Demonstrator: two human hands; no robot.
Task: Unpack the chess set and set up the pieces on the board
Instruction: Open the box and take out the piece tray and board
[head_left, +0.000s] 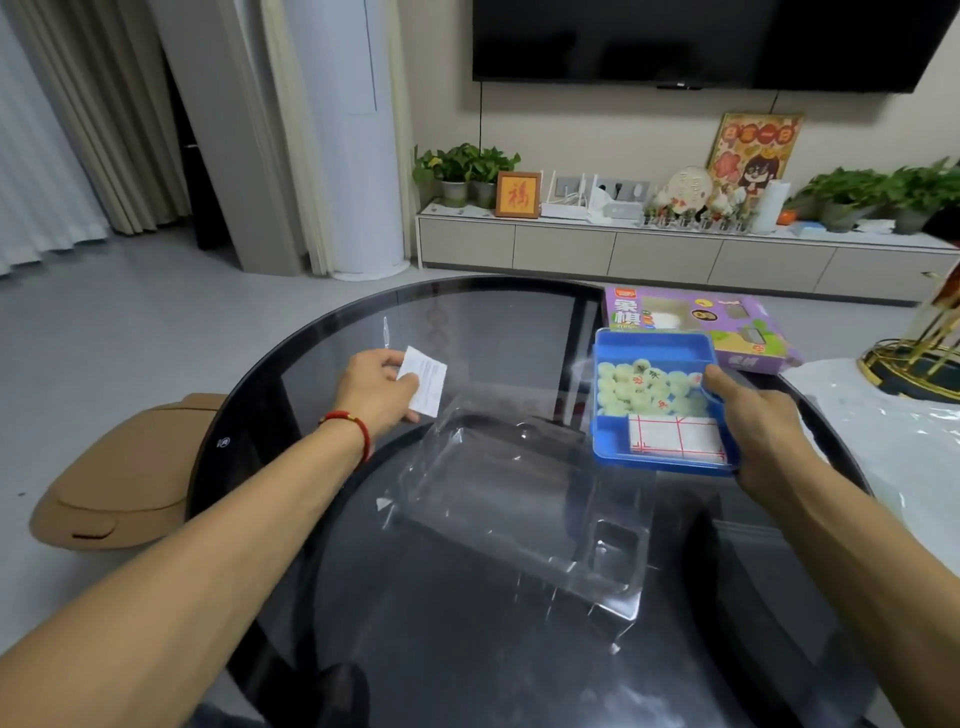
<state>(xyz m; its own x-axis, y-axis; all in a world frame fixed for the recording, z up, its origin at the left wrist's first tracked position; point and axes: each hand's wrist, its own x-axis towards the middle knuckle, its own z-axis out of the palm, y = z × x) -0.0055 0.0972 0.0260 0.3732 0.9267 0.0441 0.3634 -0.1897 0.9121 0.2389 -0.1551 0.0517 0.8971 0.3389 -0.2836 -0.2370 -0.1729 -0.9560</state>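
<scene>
Left hand (376, 387) pinches a small white printed leaflet (427, 381), its text illegible. Right hand (759, 422) grips the blue plastic tray (649, 344) of pale round chess pieces (631, 391) and folded white board sheet (675, 434) above the round dark glass table (322, 519); fingertips hidden beneath. Clear plastic cover (519, 499) is barely discernible.

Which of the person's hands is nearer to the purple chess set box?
Right. The right hand grips the blue tray directly in front of the purple chess set box; the left hand, holding a white paper slip, is far off to the left.
</scene>
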